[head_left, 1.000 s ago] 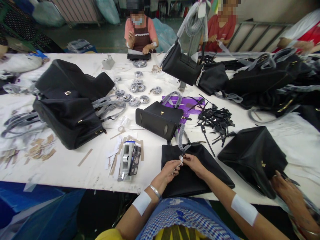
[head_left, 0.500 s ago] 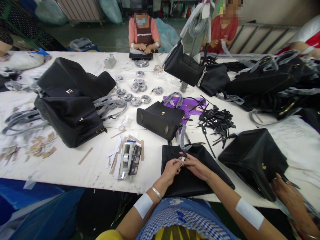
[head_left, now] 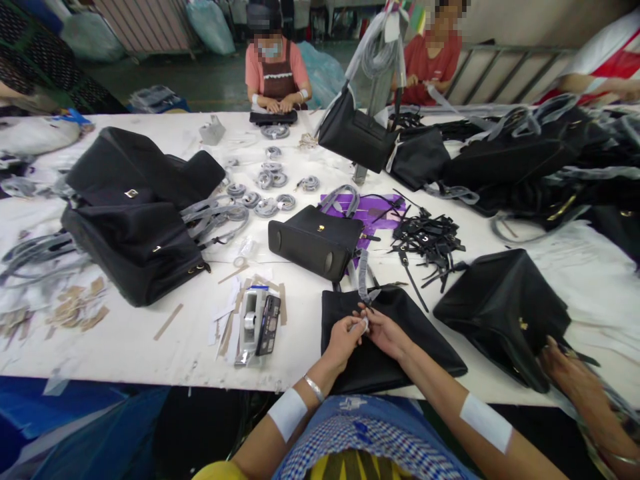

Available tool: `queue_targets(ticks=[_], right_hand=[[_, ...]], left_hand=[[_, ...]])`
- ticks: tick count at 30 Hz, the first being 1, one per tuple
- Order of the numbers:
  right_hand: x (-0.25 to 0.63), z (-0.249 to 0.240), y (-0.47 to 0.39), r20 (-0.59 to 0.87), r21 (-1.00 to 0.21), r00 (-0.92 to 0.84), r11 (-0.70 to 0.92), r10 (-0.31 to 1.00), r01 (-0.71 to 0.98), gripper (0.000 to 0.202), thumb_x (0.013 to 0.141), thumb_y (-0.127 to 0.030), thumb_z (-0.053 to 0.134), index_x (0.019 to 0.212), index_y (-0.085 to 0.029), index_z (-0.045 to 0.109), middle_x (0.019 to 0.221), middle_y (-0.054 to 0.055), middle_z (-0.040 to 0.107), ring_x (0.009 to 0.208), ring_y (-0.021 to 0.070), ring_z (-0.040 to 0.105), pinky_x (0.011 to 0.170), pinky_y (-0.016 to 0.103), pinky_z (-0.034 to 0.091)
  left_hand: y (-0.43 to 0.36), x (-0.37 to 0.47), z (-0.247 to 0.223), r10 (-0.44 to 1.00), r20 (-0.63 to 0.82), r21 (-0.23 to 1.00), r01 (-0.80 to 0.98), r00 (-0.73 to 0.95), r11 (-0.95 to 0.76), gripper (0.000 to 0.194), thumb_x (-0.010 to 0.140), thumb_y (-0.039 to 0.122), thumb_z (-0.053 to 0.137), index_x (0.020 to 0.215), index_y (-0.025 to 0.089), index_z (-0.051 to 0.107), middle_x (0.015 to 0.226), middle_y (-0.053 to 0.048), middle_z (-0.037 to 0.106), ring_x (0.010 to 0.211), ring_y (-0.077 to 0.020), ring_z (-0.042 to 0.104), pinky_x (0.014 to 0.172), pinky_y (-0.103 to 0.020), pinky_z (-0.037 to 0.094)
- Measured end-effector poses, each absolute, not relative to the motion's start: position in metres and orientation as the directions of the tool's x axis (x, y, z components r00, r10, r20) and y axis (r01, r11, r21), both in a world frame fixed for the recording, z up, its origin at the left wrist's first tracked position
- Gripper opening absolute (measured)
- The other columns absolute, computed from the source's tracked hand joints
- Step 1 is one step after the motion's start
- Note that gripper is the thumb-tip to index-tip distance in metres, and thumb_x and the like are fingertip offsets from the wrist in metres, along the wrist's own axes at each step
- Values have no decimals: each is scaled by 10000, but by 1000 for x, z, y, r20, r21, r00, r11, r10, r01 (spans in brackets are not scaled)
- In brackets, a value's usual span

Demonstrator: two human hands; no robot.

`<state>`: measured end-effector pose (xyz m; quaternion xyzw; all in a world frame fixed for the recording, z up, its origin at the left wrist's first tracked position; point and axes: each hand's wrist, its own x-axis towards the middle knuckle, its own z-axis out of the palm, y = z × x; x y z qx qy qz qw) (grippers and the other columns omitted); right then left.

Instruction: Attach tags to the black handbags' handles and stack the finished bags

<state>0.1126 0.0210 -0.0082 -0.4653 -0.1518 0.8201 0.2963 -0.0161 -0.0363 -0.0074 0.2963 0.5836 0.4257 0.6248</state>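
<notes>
A black handbag lies flat at the table's front edge, below both my hands. Its handle, wrapped in clear plastic, stands up from the top edge. The fingers of my right hand are closed at the lower end of this handle. Beside them, my left hand pinches a small white piece, perhaps tape or wrapping, close against the right fingertips. My fingers partly cover the piece and the handle's end.
Left of my hands are a tape dispenser and a black phone-like box. Ahead stands another handbag, near a heap of black straps. At right, another person's hand touches a black bag. Co-workers sit across the table.
The view has shifted slightly. My hands stay together at the handle's base, with small finger movements around the white piece. The nearby bags keep their places.
</notes>
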Motion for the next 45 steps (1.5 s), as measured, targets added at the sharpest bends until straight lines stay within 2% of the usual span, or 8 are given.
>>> queue_targets(ticks=[6,12,22,25,29,35,38,45], right_hand=[[113,2,19,-660,-549,-418,-781,624,-300,277,808,-383,648,1040,-234,671,1072,67,707,1032,225,624,865,357,459],[123,11,11,-651,-529,-427,-778,628,-338,247,746,-312,725,982,-249,689,1106,28,698,1050,191,608,954,338,427],[94,-1,23,-707,-506,-322,-768,630,-393,120,701,-280,754,719,-192,676,674,1,670,606,122,569,553,230,419],[91,1,24,-697,-513,-311,-752,646,-413,225,806,-416,640,824,-199,695,803,44,710,772,166,625,585,245,437],[103,7,19,-699,-490,-369,-786,612,-377,301,845,-444,586,1010,-215,694,1067,68,700,1009,185,606,809,284,458],[108,-4,14,-661,-587,-276,-709,698,-389,238,654,-258,795,872,-193,723,860,34,721,760,157,619,720,271,454],[104,-9,16,-663,-597,-236,-692,710,-405,228,651,-285,795,840,-181,723,822,43,717,717,161,615,665,274,455],[110,-5,23,-658,-608,-226,-684,718,-403,198,755,-351,707,908,-226,717,1049,54,717,968,207,637,776,304,486]], left_hand=[[-34,-17,-6,851,-524,817,-284,-4,502,378,750,499,631,821,128,631,537,40,465,479,-60,374,477,-199,237],[-33,-24,-8,817,-574,715,-452,54,533,395,703,496,681,834,126,632,731,-7,552,516,-38,377,453,-196,162],[-30,-26,-5,730,-636,476,-617,251,626,417,616,408,792,878,132,621,771,-7,552,504,-11,379,425,-153,165],[-28,-26,-5,732,-640,502,-595,233,628,406,641,428,770,864,127,612,780,-12,553,500,-13,385,414,-153,165],[-28,-28,-5,748,-629,531,-586,211,612,402,645,431,767,856,128,608,763,-2,536,515,-18,399,424,-156,180],[-28,-26,-1,771,-607,649,-440,193,621,389,713,487,695,808,119,612,708,-2,533,514,-32,394,459,-173,214],[-27,-25,0,804,-583,752,-300,115,587,417,735,536,648,801,125,618,667,-1,542,512,-50,407,475,-189,254],[-29,-28,4,829,-550,802,-212,100,558,442,767,554,597,925,144,642,864,-56,642,567,-70,480,498,-191,316]])
